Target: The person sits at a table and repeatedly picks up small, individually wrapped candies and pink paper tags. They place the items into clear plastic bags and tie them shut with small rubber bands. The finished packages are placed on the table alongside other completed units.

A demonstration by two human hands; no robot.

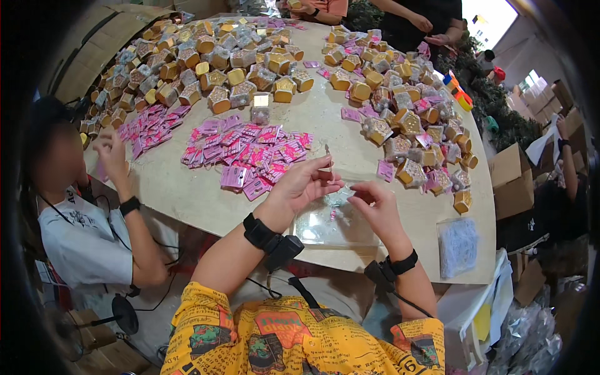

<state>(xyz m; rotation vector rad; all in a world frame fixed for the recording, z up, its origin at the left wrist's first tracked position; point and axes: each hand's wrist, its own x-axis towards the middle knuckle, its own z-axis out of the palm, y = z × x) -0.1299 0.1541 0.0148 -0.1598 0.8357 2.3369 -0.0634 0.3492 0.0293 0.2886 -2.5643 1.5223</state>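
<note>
My left hand (305, 183) pinches one edge of a small clear plastic bag (337, 197) above the table's near edge. My right hand (375, 203) grips the same bag from the other side, fingers curled in. What is inside the bag is too small to tell. A stack of clear flat bags (325, 228) lies just under both hands. A heap of pink cards (247, 153) spreads out just beyond my left hand.
The beige round table (187, 194) carries piles of small yellow and clear-wrapped boxes at the back left (206, 59) and right (400, 106). A packet of clear bags (457, 245) lies at the right. A person (87, 206) sits at my left; others stand at the far side. Cardboard boxes (512, 181) stand to the right.
</note>
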